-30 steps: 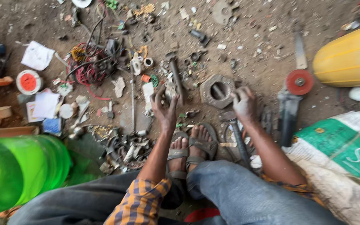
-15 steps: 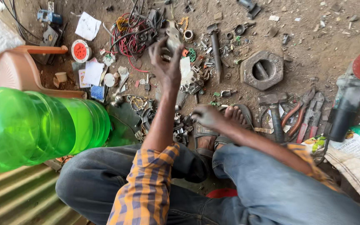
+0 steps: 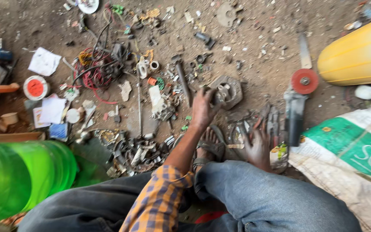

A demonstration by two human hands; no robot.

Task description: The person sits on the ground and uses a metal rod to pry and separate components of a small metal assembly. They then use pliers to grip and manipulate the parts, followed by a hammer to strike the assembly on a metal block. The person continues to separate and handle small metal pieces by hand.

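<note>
My left hand [image 3: 202, 108] reaches forward over my sandalled feet [image 3: 209, 147] to a large grey hexagonal metal ring [image 3: 235, 82] lying on the dirt floor. Its fingers pinch a small pale metal part [image 3: 222, 92] at the ring's near edge. Lower and to the right, my right hand [image 3: 256, 148] rests palm down on the ground with fingers spread, holding nothing. It lies just below a pair of pliers [image 3: 273, 121] and beside my right knee. Jeans and a checked sleeve fill the bottom of the view.
An angle grinder [image 3: 295, 117] with a red disc [image 3: 304, 80] lies right of the pliers. A yellow container [image 3: 357, 51] and a printed white sack [image 3: 348, 150] stand at right. A green plastic bottle [image 3: 18, 176] is at bottom left. Tangled red wires [image 3: 95, 71], papers and scrap parts litter the floor.
My left hand was raised over the scrap pile with a part; it has come down right to the hexagonal ring. My right hand stayed low by the pliers. The camera swung back right.
</note>
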